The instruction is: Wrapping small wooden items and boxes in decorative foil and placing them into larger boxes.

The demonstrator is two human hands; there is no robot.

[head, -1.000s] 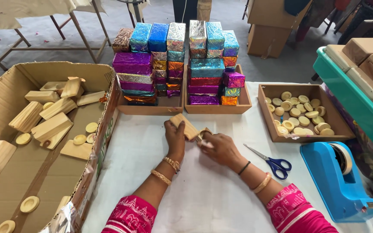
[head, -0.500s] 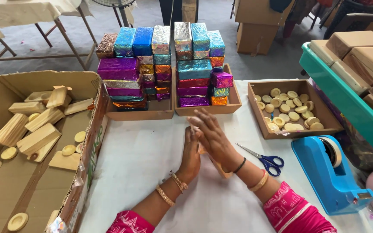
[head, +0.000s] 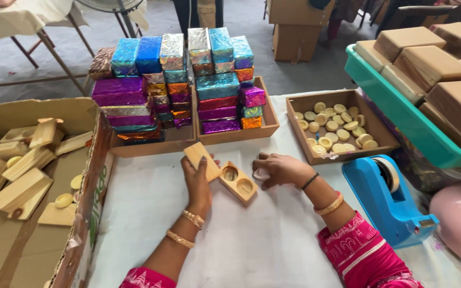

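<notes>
Hands meet over a white worktop (head: 273, 240). The left hand (head: 198, 181) curls its fingers around a flat wooden lid (head: 201, 160) and holds it tilted. Just beside it lies a wooden block with two round holes (head: 237, 182). The right hand (head: 278, 168) is bent half shut and rests on the worktop, close to the block's far end. A blue tape holder (head: 388, 200) stands to the right.
</notes>
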